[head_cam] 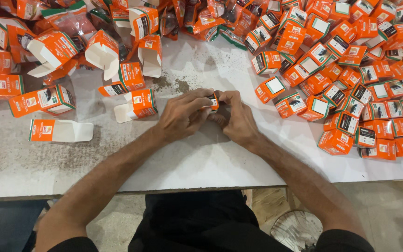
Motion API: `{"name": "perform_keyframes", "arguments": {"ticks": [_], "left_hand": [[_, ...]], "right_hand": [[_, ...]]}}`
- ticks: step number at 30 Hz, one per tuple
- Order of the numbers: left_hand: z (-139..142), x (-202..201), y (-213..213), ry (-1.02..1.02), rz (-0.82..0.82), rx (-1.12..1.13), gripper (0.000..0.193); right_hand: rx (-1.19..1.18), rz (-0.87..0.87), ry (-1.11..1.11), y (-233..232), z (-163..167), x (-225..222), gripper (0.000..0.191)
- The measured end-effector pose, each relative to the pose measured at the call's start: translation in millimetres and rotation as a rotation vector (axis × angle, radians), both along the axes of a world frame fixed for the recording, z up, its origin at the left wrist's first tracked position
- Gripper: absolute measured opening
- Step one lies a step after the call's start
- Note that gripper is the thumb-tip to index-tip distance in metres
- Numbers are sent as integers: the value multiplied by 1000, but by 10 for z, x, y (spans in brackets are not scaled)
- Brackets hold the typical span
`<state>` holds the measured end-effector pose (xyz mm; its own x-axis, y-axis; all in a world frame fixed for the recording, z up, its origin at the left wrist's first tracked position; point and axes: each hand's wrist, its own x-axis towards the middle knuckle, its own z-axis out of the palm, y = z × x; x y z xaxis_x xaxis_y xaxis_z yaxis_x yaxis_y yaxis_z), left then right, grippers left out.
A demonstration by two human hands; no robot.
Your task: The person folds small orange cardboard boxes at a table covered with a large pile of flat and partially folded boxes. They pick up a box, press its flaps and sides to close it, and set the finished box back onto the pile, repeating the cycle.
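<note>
I am pinching a small orange box (214,101) between the curled fingers of my left hand (183,116) and right hand (239,119).

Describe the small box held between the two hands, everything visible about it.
The small box is orange cardboard with a dark-and-white printed panel facing up, like the closed boxes heaped to the right. Only its top sliver shows; the rest is hidden by fingers. It sits just above the white table, mid-table, pinched between the left hand and the right hand, both of which touch it. Whether its flaps are open or closed cannot be told.
</note>
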<state>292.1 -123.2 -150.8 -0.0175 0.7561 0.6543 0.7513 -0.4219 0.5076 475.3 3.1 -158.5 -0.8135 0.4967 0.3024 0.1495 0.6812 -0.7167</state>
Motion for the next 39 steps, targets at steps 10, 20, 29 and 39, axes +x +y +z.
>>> {"name": "perform_keyframes", "arguments": {"ticks": [10,20,29,39], "left_hand": [[-46,-58,-75,228,-47,-44,24],[133,-264,-698,432,478,-165,63],[177,-116,-499,889,57,76,41],[611,-798,1363,465,296,49,72]], "right_hand": [[219,83,69,-22,58,-3,32],[747,-362,290,184,424,-11,54],[-181,422,24,-122,145,-122,87],[-281,127,162,80,-18,-71,68]]}}
